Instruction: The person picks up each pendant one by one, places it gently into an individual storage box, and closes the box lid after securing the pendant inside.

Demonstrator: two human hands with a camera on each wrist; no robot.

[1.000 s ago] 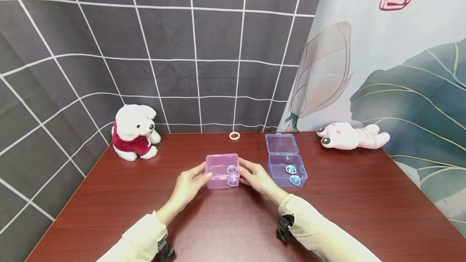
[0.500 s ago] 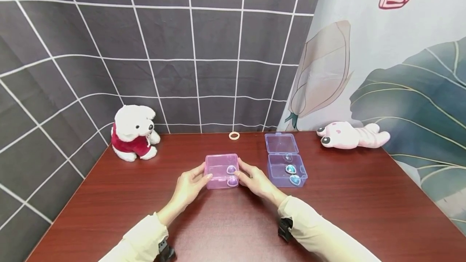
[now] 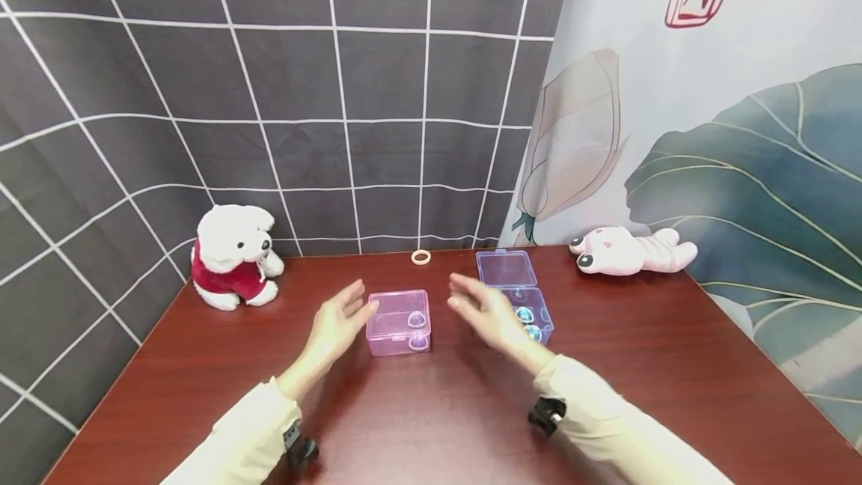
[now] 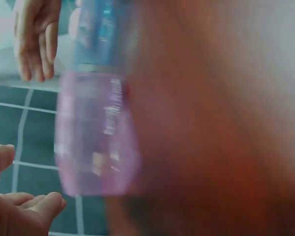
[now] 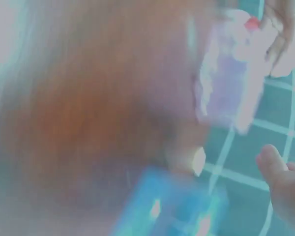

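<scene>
A clear pink plastic box (image 3: 389, 314), its lid down, sits mid-table with purple gems (image 3: 417, 320) edged in pearl-like beads showing through on its right side. My left hand (image 3: 334, 326) hovers beside its left end, fingers extended and apart from it. To the right of the box, my right hand (image 3: 494, 318) is raised with nothing in it, partly covering a clear blue box (image 3: 506, 269). That box stands with its lid up and holds blue beaded gems (image 3: 524, 314). Both wrist views are blurred; the pink box (image 4: 91, 142) still shows in the left one.
A white plush bear (image 3: 236, 257) in a red top sits at the back left. A small pale ring (image 3: 420, 257) lies near the table's back edge. On the right rests a pink plush toy (image 3: 629, 251). Curtains hang behind the table.
Both hands have let go of the pink box and moved apart, the right one lifting toward the blue box. The head view has shifted slightly.
</scene>
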